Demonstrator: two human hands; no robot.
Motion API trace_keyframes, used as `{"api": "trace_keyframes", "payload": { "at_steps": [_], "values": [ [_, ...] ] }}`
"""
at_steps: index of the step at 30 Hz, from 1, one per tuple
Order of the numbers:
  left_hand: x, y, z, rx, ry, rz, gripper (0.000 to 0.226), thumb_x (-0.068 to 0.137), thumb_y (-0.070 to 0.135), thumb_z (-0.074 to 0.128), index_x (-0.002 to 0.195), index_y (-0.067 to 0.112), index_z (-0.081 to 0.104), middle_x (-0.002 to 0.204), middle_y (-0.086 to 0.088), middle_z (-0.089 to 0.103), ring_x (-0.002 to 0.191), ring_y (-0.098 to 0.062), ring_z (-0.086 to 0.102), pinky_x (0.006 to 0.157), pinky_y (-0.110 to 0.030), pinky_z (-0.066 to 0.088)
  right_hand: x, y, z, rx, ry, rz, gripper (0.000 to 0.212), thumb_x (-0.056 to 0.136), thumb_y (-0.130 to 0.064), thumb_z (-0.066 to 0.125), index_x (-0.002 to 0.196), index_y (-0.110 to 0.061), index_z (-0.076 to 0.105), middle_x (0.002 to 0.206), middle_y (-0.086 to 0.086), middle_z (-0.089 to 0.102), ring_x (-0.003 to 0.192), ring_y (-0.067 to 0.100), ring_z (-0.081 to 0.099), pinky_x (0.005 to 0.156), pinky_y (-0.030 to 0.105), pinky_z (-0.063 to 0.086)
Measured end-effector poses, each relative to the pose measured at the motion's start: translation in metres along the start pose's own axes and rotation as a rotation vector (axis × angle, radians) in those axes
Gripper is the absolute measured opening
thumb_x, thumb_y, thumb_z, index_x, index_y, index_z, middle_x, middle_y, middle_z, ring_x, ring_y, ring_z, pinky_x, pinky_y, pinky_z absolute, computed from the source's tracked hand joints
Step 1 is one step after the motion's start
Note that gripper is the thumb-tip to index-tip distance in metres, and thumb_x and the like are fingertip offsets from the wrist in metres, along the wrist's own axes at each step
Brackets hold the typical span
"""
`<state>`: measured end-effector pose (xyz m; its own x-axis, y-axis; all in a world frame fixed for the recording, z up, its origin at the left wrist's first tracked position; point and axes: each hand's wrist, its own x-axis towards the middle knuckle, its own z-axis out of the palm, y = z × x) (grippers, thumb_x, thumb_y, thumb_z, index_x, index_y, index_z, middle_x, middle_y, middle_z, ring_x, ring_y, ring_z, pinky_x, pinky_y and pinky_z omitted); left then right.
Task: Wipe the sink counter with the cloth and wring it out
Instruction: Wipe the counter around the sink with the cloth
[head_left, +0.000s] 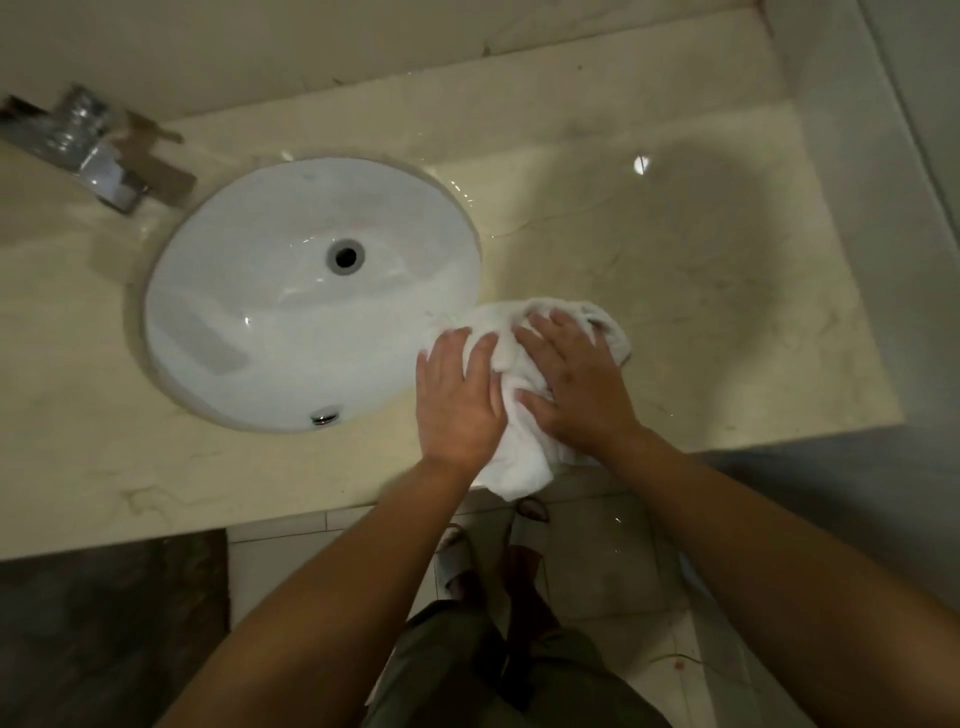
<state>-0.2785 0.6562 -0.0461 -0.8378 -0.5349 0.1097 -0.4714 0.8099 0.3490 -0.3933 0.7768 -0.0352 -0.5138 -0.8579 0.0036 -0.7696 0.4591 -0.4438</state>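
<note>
Both hands, left hand and right hand, press flat, fingers extended, on the bunched white cloth at the oval white sink's four o'clock on the glossy beige marble table; wiping seems underway, and wringing next calls for gripping.

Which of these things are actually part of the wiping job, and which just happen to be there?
Part of the job:
white cloth
left hand and right hand, both pressing on it
counter
sink basin

Just there:
faucet
sandals on the floor

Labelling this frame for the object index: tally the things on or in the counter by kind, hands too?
White crumpled cloth: 1
White oval basin: 1
Chrome tap: 1
Bare hands, left hand, right hand, both pressing the cloth: 2
Total: 5
</note>
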Motion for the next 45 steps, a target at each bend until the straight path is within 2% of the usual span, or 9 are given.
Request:
{"api": "trace_keyframes", "payload": {
  "at_steps": [3, 12, 18, 22, 27, 34, 41, 45],
  "values": [
    [-0.019, -0.005, -0.007, 0.001, -0.039, 0.006, 0.038, 0.094, 0.024, 0.045, 0.129, 0.013, 0.054, 0.131, -0.015, 0.054, 0.128, -0.033, 0.045, 0.105, -0.054, 0.036, -0.015, -0.014, 0.006, -0.011, 0.000, 0.005, 0.067, 0.082, -0.048, 0.049, 0.137, -0.009, 0.055, 0.143, 0.015, 0.052, 0.135, 0.038, 0.045, 0.107, 0.063, 0.035],
    [-0.052, -0.030, -0.016, 0.034, -0.024, 0.027, 0.039, 0.093, 0.028, 0.040, 0.129, 0.017, 0.049, 0.133, -0.014, 0.053, 0.130, -0.031, 0.041, 0.111, -0.052, 0.029, -0.043, -0.047, 0.030, -0.027, 0.025, 0.032, 0.068, 0.082, -0.048, 0.053, 0.140, -0.014, 0.049, 0.148, 0.011, 0.048, 0.139, 0.034, 0.040, 0.109, 0.058, 0.033],
    [-0.051, -0.015, -0.010, 0.073, -0.002, -0.018, 0.040, 0.090, 0.025, 0.043, 0.127, 0.014, 0.052, 0.133, -0.018, 0.053, 0.130, -0.037, 0.042, 0.110, -0.056, 0.028, -0.043, -0.031, 0.022, -0.002, 0.023, -0.049, 0.068, 0.084, -0.050, 0.050, 0.141, -0.015, 0.048, 0.149, 0.011, 0.047, 0.139, 0.034, 0.041, 0.109, 0.058, 0.031],
    [-0.042, 0.007, 0.000, 0.070, 0.016, -0.036, 0.039, 0.091, 0.027, 0.042, 0.128, 0.015, 0.049, 0.132, -0.019, 0.054, 0.129, -0.037, 0.043, 0.110, -0.055, 0.029, -0.042, -0.003, 0.008, 0.033, 0.005, -0.086, 0.067, 0.086, -0.052, 0.050, 0.144, -0.016, 0.047, 0.152, 0.007, 0.044, 0.144, 0.028, 0.034, 0.112, 0.056, 0.030],
    [-0.023, 0.039, 0.019, 0.041, 0.060, 0.018, 0.041, 0.090, 0.023, 0.053, 0.129, 0.015, 0.046, 0.131, -0.022, 0.055, 0.128, -0.038, 0.045, 0.108, -0.056, 0.032, -0.046, 0.035, -0.013, 0.059, -0.003, -0.056, 0.067, 0.088, -0.051, 0.052, 0.146, -0.018, 0.045, 0.155, 0.004, 0.040, 0.147, 0.024, 0.029, 0.116, 0.052, 0.023],
    [0.023, 0.122, 0.053, 0.011, -0.004, 0.153, 0.042, 0.087, 0.024, 0.050, 0.127, 0.014, 0.061, 0.132, -0.019, 0.057, 0.130, -0.036, 0.046, 0.114, -0.053, 0.024, -0.069, 0.115, -0.053, -0.110, 0.015, 0.089, 0.067, 0.087, -0.051, 0.049, 0.144, -0.015, 0.046, 0.152, 0.010, 0.043, 0.143, 0.031, 0.034, 0.111, 0.056, 0.031],
    [0.070, 0.187, 0.084, -0.060, -0.135, 0.392, 0.043, 0.089, 0.040, 0.054, 0.125, 0.017, 0.059, 0.131, -0.019, 0.057, 0.129, -0.037, 0.048, 0.114, -0.053, 0.024, -0.099, 0.171, -0.080, -0.168, 0.115, 0.346, 0.068, 0.093, -0.055, 0.043, 0.150, -0.018, 0.032, 0.156, 0.009, 0.037, 0.146, 0.028, 0.029, 0.115, 0.054, 0.023],
    [0.095, 0.203, 0.096, -0.129, -0.153, 0.523, 0.041, 0.087, 0.041, 0.053, 0.123, 0.022, 0.051, 0.128, -0.017, 0.059, 0.125, -0.035, 0.051, 0.112, -0.052, 0.026, -0.103, 0.173, -0.084, -0.150, 0.258, 0.483, 0.067, 0.091, -0.049, 0.048, 0.147, -0.015, 0.036, 0.152, 0.015, 0.041, 0.142, 0.033, 0.036, 0.111, 0.059, 0.032]
  ]
}}
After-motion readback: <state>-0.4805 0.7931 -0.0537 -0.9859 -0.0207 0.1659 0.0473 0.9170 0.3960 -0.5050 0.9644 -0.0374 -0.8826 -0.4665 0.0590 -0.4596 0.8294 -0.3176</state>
